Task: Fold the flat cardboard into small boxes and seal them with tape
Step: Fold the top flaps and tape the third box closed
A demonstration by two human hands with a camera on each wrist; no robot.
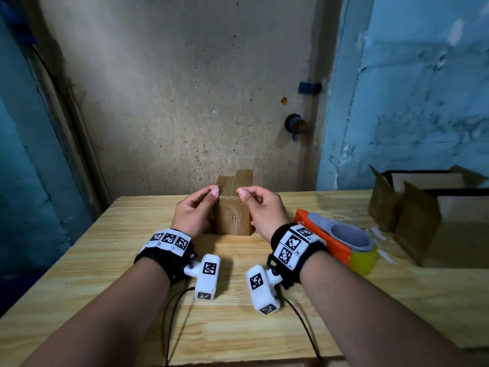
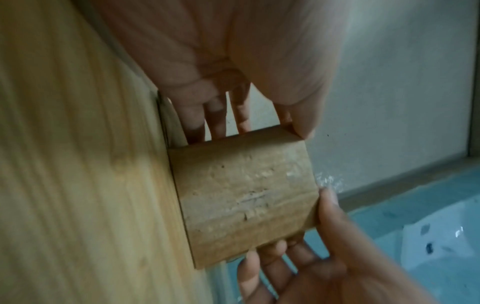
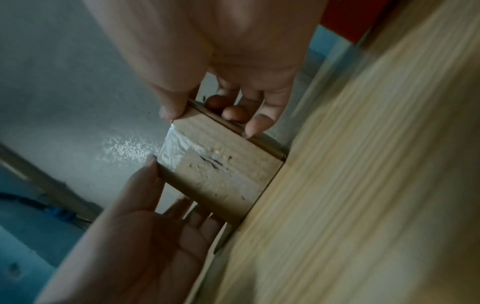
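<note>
A small brown cardboard box (image 1: 232,218) stands on the wooden table (image 1: 105,260) at its middle, with two flaps (image 1: 235,180) upright at its far side. My left hand (image 1: 193,210) grips the box's left side, thumb on the near top corner and fingers along the side. On the other side my right hand (image 1: 264,207) grips it the same way. In the right wrist view a strip of clear tape (image 3: 174,148) runs over the box (image 3: 223,168) top edge between both thumbs. The left wrist view shows the box (image 2: 244,201) front face.
An orange and grey tape dispenser (image 1: 336,239) with a yellow-green roll (image 1: 366,260) lies just right of my right wrist. Larger open cardboard boxes (image 1: 412,210) stand at the table's right end. A wall rises close behind the table.
</note>
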